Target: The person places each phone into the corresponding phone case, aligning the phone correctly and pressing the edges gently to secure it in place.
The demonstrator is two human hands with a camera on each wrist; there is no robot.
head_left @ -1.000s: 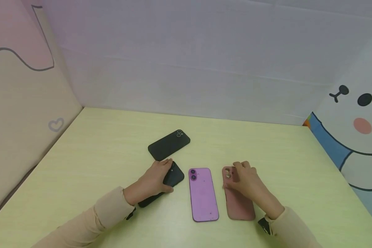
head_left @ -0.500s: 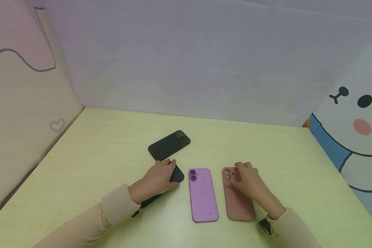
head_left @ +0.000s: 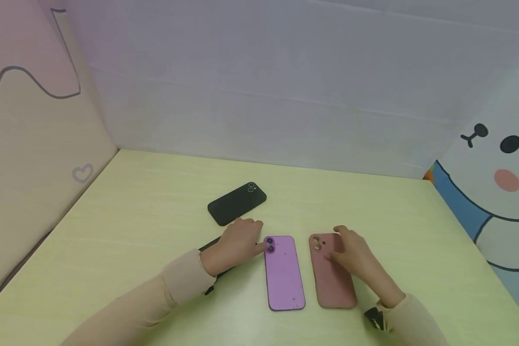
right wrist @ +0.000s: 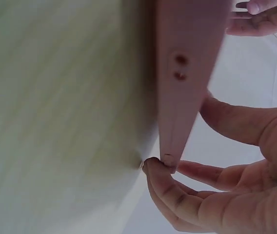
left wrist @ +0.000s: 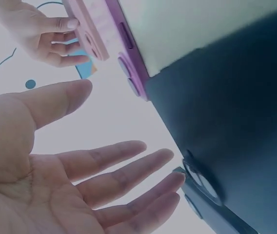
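Note:
My left hand (head_left: 238, 242) hovers above a black phone (left wrist: 236, 97), hiding most of it in the head view. In the left wrist view its fingers are spread and hold nothing. Its thumb tip overlaps the camera corner of a purple phone (head_left: 284, 276), which lies back up. Right of that is a pink phone case (head_left: 335, 288) with round camera openings. My right hand (head_left: 355, 252) rests at the case's upper right, thumb over its back. Loosely bent fingers of this hand (right wrist: 246, 190) touch the case's end in the right wrist view.
A second black phone (head_left: 237, 203), camera side up, lies slantwise farther back. All lie on a pale wooden table (head_left: 398, 216). A fabric wall (head_left: 264, 96) stands along the back edge, with printed panels at left and right.
My left hand has slid right along the near black phone to beside the purple phone. My right thumb has shifted slightly right on the pink phone case. The phones have stayed put.

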